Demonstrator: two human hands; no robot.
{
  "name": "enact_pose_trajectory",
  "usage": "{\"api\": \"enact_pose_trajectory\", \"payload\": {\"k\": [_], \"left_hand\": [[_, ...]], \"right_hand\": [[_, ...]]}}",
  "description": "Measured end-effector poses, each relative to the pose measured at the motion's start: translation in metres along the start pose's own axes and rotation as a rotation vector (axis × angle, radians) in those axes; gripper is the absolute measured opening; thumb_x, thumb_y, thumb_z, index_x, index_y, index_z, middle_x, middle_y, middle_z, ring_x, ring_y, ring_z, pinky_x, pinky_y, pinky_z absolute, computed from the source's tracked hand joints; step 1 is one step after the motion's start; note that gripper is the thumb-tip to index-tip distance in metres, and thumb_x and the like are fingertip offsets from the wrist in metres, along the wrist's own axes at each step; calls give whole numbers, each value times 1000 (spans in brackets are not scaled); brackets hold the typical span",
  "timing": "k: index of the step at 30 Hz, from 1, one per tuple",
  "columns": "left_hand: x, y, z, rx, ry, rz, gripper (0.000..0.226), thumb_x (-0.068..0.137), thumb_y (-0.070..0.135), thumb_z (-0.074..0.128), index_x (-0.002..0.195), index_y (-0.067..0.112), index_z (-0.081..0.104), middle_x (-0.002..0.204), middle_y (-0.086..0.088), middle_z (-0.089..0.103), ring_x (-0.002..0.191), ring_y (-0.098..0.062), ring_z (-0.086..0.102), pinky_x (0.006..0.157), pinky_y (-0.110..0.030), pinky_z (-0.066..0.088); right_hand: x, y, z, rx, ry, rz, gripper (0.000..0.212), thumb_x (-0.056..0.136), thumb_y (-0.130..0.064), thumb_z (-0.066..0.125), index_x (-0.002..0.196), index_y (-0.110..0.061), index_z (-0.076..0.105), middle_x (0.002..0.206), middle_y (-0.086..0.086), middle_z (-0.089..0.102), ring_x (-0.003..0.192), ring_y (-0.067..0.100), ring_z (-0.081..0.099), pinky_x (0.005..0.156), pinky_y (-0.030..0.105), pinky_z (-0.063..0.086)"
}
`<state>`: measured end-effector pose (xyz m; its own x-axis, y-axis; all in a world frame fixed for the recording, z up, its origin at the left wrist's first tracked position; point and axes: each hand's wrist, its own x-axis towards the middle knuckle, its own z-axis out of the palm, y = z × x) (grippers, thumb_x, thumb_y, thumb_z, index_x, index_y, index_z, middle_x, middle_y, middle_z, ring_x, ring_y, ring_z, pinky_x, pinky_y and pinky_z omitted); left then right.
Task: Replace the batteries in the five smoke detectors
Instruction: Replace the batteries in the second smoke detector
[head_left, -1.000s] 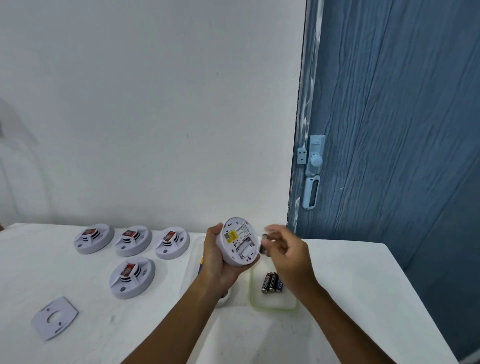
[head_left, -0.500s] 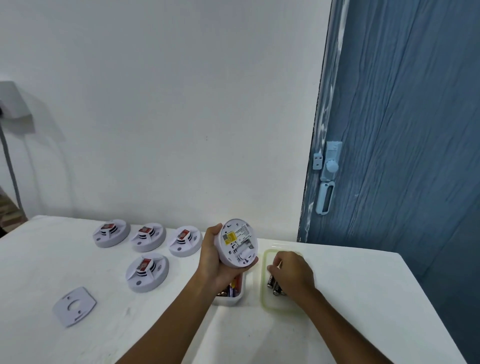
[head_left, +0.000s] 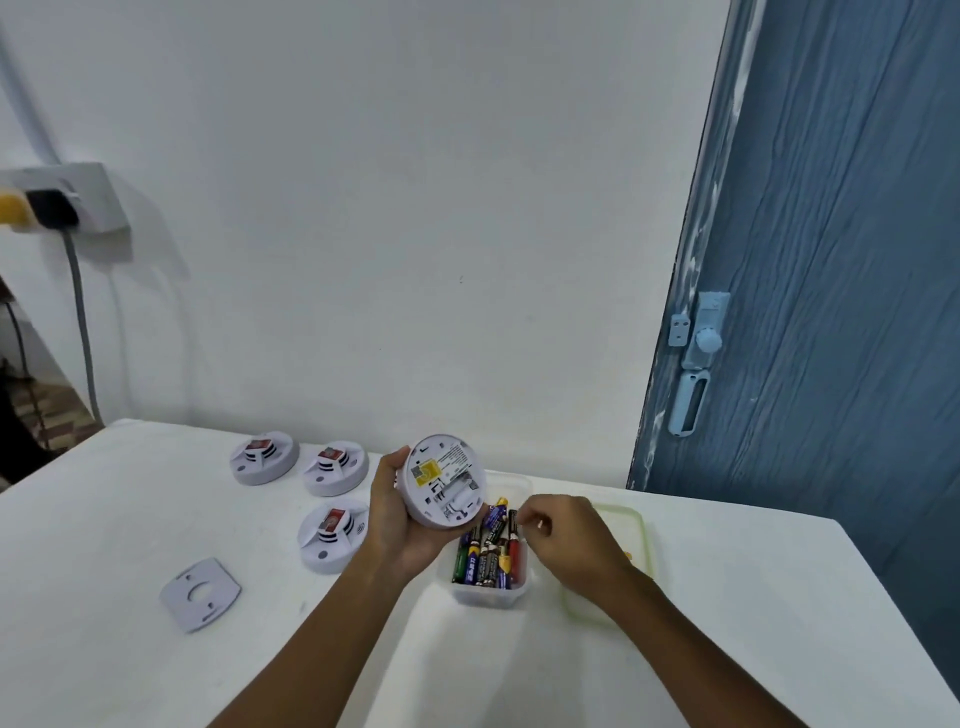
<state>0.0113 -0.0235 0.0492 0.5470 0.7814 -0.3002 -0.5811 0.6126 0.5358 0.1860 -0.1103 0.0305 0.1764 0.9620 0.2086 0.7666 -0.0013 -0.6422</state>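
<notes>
My left hand (head_left: 397, 525) wraps its fingers round the edge of a detector (head_left: 445, 482), held tilted above the table with its back toward me and the battery bay open. My right hand (head_left: 563, 535) has its fingers curled over the battery tub (head_left: 488, 592); whether the fingertips pinch a battery (head_left: 513, 525) there I cannot tell.

Half a second ago that right hand was down in the lid (head_left: 636, 551) to the right, on the few batteries lying there; now it has moved left to the tub, which was mostly hidden behind my left hand and now shows its mixed batteries standing on end. The left hand's grip looks unchanged. My view has swung left, bringing a wall socket (head_left: 78, 200) with plugs and a hanging cable into sight.

Three more detectors (head_left: 265, 458) (head_left: 335, 467) (head_left: 332, 535) lie face up on the white table (head_left: 104, 519), each with a red patch, and a grey mounting plate (head_left: 200, 595) lies nearer to me. Behind is a white wall; on the right a blue door (head_left: 831, 260) with a pale latch (head_left: 696, 358).

The detector's back carries a yellow sticker and a printed label, too small to read. The battery brands are not legible.
</notes>
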Motion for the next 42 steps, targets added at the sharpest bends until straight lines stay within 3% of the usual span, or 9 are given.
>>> {"api": "enact_pose_trajectory", "payload": {"k": [5,10,15,19,22,26,31,35,42], "left_hand": [[6,13,-12,7,-6,-22,43,89,45,46,107,12,66,96,-17,72,103,-35,56,97,-51,39],[4,21,-19,10,-37,-61,43,88,45,47,106,11,66,96,-17,72,103,-34,55,98,-51,37],[7,31,-23,0,-48,-107,44,86,45,50,108,12,66,98,-17,72,105,-34,54,98,-52,37],[7,36,-24,2,-52,-116,43,88,46,49,106,11,66,95,-18,72,104,-35,54,99,-53,36],[7,38,-24,-4,-54,-118,43,86,46,50,106,11,66,96,-19,72,105,-35,54,94,-53,40],[5,39,-21,-33,-75,-116,43,84,44,51,105,10,66,97,-19,72,105,-36,54,96,-52,39],[3,36,-16,-44,-109,-117,46,85,45,50,107,8,65,101,-21,69,103,-38,55,99,-51,38],[0,36,-11,-48,-121,-122,45,87,44,48,105,7,66,98,-20,69,98,-35,56,98,-50,39],[-4,36,-7,-64,-128,-115,45,87,44,48,109,8,65,99,-20,70,101,-35,56,93,-50,43]], "right_hand": [[12,-30,19,-664,-282,-23,28,86,-28,59,108,-12,65,116,10,51,115,30,36,92,43,29],[14,-36,38,-812,-330,108,19,82,-18,62,99,-9,63,121,10,45,122,35,30,99,51,24],[22,-40,36,-572,-247,234,16,73,-26,76,86,-18,72,107,2,51,109,26,36,90,42,32],[26,-44,19,-6,-105,399,12,68,-18,81,65,-21,70,86,-1,66,96,20,55,81,33,46],[26,-49,5,342,42,437,10,77,-5,74,80,-9,66,82,9,71,75,20,66,66,30,51],[25,-67,0,695,187,432,18,83,-7,70,96,-8,59,79,14,73,59,17,62,54,24,43],[26,-85,15,655,256,349,18,82,-14,74,88,-8,58,66,3,71,52,12,60,54,23,45],[29,-91,25,614,299,308,19,81,-15,75,84,-9,57,64,5,69,47,5,58,52,19,45],[32,-92,36,453,383,217,20,79,-21,78,77,-14,59,59,-5,64,57,2,64,51,19,48]]}}
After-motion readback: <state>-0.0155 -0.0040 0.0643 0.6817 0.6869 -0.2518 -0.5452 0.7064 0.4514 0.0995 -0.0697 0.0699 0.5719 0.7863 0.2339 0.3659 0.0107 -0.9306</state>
